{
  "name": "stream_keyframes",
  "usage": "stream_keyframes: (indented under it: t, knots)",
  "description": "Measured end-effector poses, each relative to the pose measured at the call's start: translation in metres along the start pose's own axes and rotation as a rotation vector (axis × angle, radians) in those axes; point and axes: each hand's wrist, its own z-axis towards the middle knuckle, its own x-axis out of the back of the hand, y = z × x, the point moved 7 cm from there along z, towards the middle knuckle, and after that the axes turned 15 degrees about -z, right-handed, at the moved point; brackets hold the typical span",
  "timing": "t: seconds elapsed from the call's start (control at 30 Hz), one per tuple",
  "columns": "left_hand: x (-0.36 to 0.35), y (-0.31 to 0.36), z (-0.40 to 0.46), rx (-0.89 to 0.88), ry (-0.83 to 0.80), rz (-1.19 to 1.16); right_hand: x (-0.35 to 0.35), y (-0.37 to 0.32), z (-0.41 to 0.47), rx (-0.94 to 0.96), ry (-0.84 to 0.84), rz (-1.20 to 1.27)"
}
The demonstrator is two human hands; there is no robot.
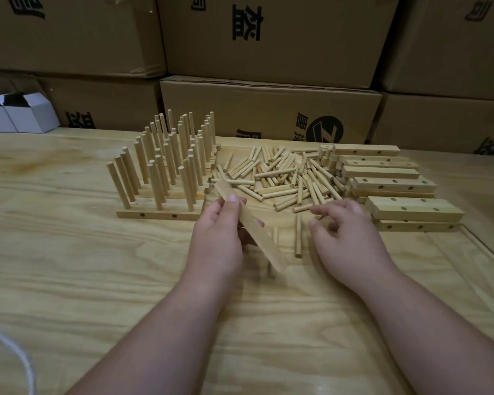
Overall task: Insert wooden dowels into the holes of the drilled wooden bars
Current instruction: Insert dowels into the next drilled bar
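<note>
Several finished bars (160, 215) stand at the left, bristling with upright dowels. Loose dowels (283, 175) and a stack of empty bars (394, 183) remain (plenty left). The left hand (217, 238) grips one bar (257, 238), its holes hidden; the right hand (345, 232) hovers with fingers loosely curled, holding nothing visible.

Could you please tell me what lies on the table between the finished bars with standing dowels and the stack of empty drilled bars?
In the head view, a loose pile of dowels lies between the finished bars and the stack of empty drilled bars.
</note>
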Motion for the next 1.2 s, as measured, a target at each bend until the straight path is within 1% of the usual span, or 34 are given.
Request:
stream_keyframes:
  t: [0.1,0.2,0.27,0.37,0.53,0.63,0.77,0.87,0.97,1.07,1.2]
  knots:
    - [0.000,0.001,-0.001,-0.006,-0.016,-0.003,-0.004,-0.001,0.004,-0.016,-0.048,-0.059]
    - [-0.003,0.000,-0.002,0.008,-0.047,0.022,-0.008,0.000,0.006,-0.035,-0.100,-0.184]
    - [-0.007,-0.002,-0.003,0.018,-0.084,0.058,-0.010,0.001,0.007,-0.044,-0.102,-0.218]
    - [-0.010,-0.004,-0.004,0.022,-0.118,0.068,-0.006,0.004,0.009,-0.071,-0.023,-0.171]
    - [-0.008,-0.002,-0.001,0.024,-0.102,-0.062,0.009,0.017,0.010,-0.214,0.152,-0.075]
    - [-0.005,-0.003,0.001,0.040,-0.065,-0.079,0.016,0.022,0.008,-0.283,0.200,-0.021]
    - [-0.007,-0.002,0.000,0.044,-0.069,-0.064,0.020,0.023,0.005,-0.299,0.273,0.073]
    - [-0.007,-0.001,0.000,0.052,-0.073,-0.057,0.023,0.020,0.003,-0.237,0.319,0.250]
    - [-0.006,-0.001,0.001,0.067,-0.077,-0.043,0.020,0.007,0.001,-0.087,0.276,0.417]
    - [-0.007,0.000,0.000,0.078,-0.085,-0.029,0.016,-0.008,-0.003,0.043,0.232,0.454]
    - [-0.007,0.000,0.001,0.070,-0.102,0.002,0.015,-0.024,-0.008,0.184,0.218,0.429]
